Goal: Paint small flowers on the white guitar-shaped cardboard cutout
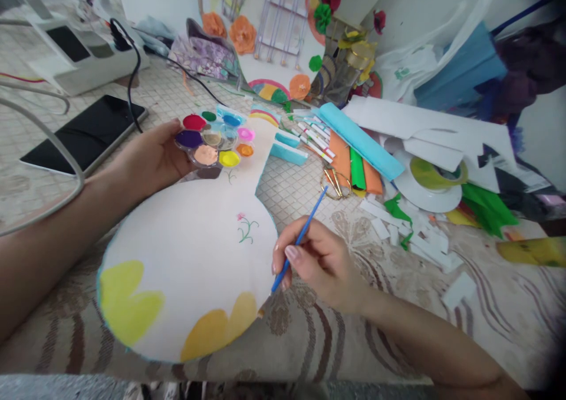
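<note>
My left hand (148, 161) grips a round clear paint palette (215, 139) with wells of red, green, blue, pink, orange, yellow, purple and beige, held above the top of a white vase-shaped paper cutout (190, 252). The cutout lies flat and carries two yellow heart shapes along its lower edge and a small drawn flower (246, 228). My right hand (316, 261) pinches a thin blue paintbrush (300, 241), its tip pointing down at the cutout's right rim near the orange-yellow heart.
A dark tablet (84, 133) and white device with cables lie at the far left. Scissors (336, 182), coloured paper strips, a tape roll (431, 176), white scraps and green crepe crowd the right. A decorated board with paper flowers (274, 40) stands behind.
</note>
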`<state>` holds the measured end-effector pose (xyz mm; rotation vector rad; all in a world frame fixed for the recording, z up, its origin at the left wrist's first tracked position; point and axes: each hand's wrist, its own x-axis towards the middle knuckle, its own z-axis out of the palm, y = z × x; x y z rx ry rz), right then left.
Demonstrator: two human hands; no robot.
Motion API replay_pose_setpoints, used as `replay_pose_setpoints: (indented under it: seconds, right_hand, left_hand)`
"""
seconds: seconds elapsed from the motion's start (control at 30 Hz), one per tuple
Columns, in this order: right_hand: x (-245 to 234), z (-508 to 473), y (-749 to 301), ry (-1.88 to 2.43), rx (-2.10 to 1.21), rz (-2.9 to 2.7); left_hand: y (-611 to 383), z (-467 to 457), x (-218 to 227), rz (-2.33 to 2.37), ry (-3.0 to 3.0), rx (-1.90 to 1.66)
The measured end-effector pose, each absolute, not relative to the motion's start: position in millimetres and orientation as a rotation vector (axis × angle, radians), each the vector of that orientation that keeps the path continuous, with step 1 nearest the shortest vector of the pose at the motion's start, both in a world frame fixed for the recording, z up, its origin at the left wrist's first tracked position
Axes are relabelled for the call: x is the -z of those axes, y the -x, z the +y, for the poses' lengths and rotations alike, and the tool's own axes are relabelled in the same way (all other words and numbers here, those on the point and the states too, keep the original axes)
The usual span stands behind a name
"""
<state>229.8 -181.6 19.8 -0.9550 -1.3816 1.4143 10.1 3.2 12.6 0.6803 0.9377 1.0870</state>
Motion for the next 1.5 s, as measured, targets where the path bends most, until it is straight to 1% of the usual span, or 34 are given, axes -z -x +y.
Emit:
replay_pose_setpoints:
  seconds: [0.07,0.23,0.37,0.43,0.57,0.7,0.77,0.87,0.93,1.0,1.1,1.13,1.33,1.4,1.5]
  right_hand:
    - [-19,-181,-230,0.959,-1.431,-1.416]
    - [-21,-175,-232,1.015,-1.168,-1.323]
    - [-19,-176,-230,1.0,-1.258,-1.38]
    - [-18,-176,-230,1.012,-1.252,-1.43]
    - [-21,-174,-233,1.063,-1.03,-1.367]
    - [-23,-174,-232,1.03,-1.135,-1.395]
    - [-22,-173,-233,1.039,-1.134,-1.449]
    - [-24,-166,-239,1.105,-0.935,-1.419]
    - [-28,-161,-243,1.121,-0.861,-1.368]
    - [-30,-159,-245,1.11,-0.929,-1.359]
    - [-28,-159,-245,1.088,-1.153,-1.422]
    - [-27,-159,-245,1.09,-1.181,-1.441]
    - [-27,-141,-256,1.185,-0.911,-1.372]
    - [-33,-134,-259,1.152,-0.95,-1.395]
    - [-42,-127,-257,1.063,-1.102,-1.452]
  left_hand:
    - [-10,3,-14,0.945,-0.674,-1.092]
    - [-10,3,-15,0.942,-0.667,-1.102]
    - [-11,3,-13,0.912,-0.645,-1.095]
    - [-11,3,-13,0.9,-0.642,-1.097]
    - [-11,3,-13,0.895,-0.654,-1.096]
    - [-10,4,-13,0.945,-0.647,-1.084]
    - [-10,3,-14,0.942,-0.671,-1.066]
    - [-12,1,-18,0.964,-0.662,-1.063]
    - [-13,0,-20,0.989,-0.642,-1.062]
    - [-14,-1,-22,0.997,-0.635,-1.059]
    - [-14,0,-20,0.992,-0.642,-1.055]
    - [-14,0,-20,0.99,-0.647,-1.056]
    - [-11,1,-19,0.971,-0.651,-1.035]
    - [-11,1,-20,0.978,-0.636,-1.033]
    - [-11,2,-20,0.982,-0.625,-1.03]
